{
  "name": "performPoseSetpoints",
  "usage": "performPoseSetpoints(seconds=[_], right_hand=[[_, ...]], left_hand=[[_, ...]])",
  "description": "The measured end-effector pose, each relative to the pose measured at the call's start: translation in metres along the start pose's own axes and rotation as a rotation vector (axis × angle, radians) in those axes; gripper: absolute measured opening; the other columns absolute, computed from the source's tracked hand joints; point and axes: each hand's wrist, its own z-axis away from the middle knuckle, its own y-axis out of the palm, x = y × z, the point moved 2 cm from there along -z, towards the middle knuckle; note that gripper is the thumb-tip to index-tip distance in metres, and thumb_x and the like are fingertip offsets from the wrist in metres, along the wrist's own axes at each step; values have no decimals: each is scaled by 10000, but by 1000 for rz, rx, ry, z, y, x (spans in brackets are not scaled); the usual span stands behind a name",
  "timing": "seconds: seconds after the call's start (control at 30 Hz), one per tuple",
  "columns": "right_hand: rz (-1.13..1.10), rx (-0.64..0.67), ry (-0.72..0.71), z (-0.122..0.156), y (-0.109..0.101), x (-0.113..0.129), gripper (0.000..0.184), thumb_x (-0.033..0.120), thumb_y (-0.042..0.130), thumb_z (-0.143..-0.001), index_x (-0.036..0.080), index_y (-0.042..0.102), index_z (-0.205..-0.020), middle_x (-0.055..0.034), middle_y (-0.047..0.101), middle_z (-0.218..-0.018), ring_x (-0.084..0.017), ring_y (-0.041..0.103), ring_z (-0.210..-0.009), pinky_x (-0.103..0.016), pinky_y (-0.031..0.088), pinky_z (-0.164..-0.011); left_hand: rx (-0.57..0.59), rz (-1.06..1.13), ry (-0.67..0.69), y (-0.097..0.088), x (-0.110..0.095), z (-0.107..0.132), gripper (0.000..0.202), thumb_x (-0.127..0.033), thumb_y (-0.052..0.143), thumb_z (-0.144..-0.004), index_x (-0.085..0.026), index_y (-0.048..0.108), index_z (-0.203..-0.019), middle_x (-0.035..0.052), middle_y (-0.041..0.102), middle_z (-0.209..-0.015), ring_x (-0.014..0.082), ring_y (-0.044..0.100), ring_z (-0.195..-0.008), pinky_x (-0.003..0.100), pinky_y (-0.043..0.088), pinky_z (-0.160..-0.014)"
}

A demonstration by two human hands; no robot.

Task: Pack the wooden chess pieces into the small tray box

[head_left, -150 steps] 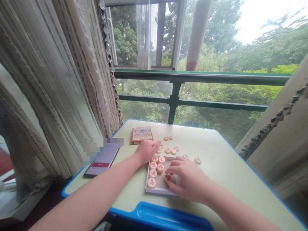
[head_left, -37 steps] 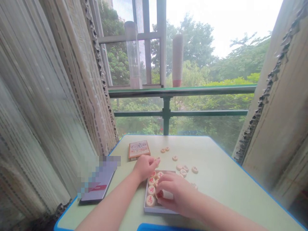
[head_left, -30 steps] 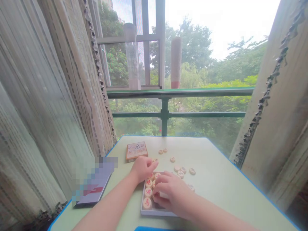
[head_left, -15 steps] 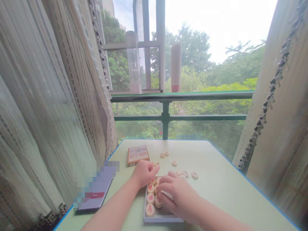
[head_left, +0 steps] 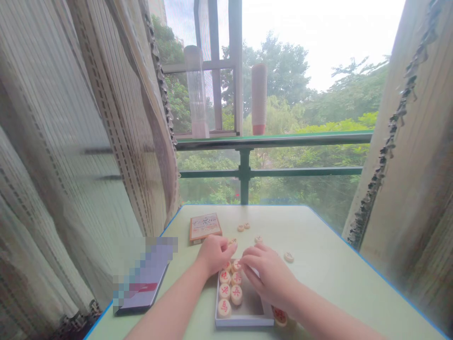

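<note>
Two curtains (head_left: 81,94) flank the table (head_left: 329,264); beyond the grip, a railing (head_left: 276,140). Right hand (head_left: 271,274) over the tray (head_left: 244,322), left hand (head_left: 215,255) at its corner: pinching discs (head_left: 237,294) or not, I cannot tell.

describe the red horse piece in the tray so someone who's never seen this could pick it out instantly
On the pale, blue-edged table lies a shallow white tray. Along its left wall runs a column of round, red-marked xiangqi pieces. The horse piece sits in the near left corner, marked 马, and, unlike the others in its column, has no piece to its right.
</note>
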Motion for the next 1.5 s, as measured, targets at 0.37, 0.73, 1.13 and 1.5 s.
performPoseSetpoints(seconds=[0.37, 0.73, 1.13, 1.5], right_hand=[[12, 87, 18, -1, -1, 5, 187, 235, 479, -844, 232, 665, -825, -30, 655, -825, -180, 500, -773, -308, 378, -690], [13, 59, -8, 1, -1, 6, 212, 278, 475, -859, 236, 680, -888, -46, 655, -852, -183, 523, -784, -313, 401, -696], [201, 178, 317, -3, -35, -21, 206, 198, 467, -758, 196, 673, -752, -40, 665, -748, -159, 568, -667, -245, 357, -558], [269, 481, 364, 6, -45, -22, 252, 414, 581, -653, 206, 713, -707, -58, 666, -667, -164, 547, -562, -244, 318, -473]], left_hand=[[-2, 7, -18, 2, 1, 0, 442, -478, 488, -724, -164, 364, -439, -33, 355, -417, 89, 322, -477, 245, 221, -500], [-13, 42, -9, -1, 0, 1, 400, -376, 456, -730, -167, 306, -424, -41, 255, -439, 86, 273, -480, 253, 188, -499], [2, -51, -31, -6, -3, 5, 371, -362, 431, -709, -173, 325, -407, -32, 277, -424, 98, 281, -491, 265, 169, -511], [44, -25, -3, -3, 1, 8, 364, -371, 478, -702, -168, 354, -427, -40, 321, -429, 90, 308, -491, 247, 212, -522]])
